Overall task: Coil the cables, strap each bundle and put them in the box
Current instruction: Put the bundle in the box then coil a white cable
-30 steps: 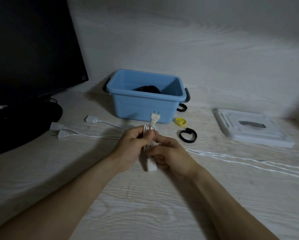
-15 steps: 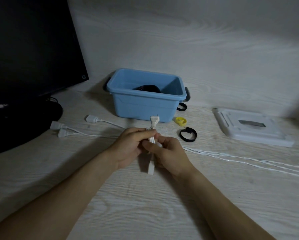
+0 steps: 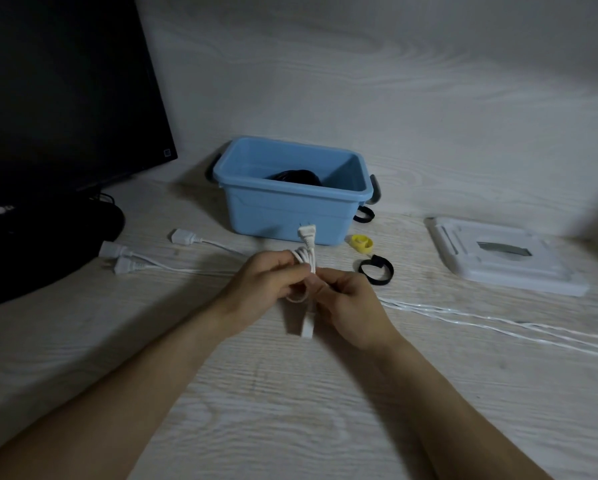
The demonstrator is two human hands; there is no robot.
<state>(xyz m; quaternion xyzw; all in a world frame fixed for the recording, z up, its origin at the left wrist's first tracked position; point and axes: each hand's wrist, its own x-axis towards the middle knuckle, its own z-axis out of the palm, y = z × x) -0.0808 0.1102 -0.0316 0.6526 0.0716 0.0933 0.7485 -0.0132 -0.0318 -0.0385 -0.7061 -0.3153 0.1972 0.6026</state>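
A small coil of white cable [image 3: 304, 259] is pinched between my left hand [image 3: 262, 289] and my right hand [image 3: 351, 306] above the table. Its plug [image 3: 306, 233] sticks up toward the box and its other connector [image 3: 306, 329] hangs down below my fingers. The blue box [image 3: 290, 216] stands just behind, with a black cable bundle [image 3: 295, 176] inside. To the right of the box lie a yellow strap [image 3: 361, 243] and a black strap [image 3: 376, 270]. Another black strap [image 3: 365, 214] lies at the box's right corner.
More white cables with connectors [image 3: 124, 258] lie loose at the left, and long white cable strands [image 3: 498, 320] run off to the right edge. A black monitor [image 3: 48, 116] stands at the left. The box's white lid [image 3: 498, 259] lies at the right.
Both hands have turned the white coil a little. The plug end now leans left and the lower connector hangs slightly further down.
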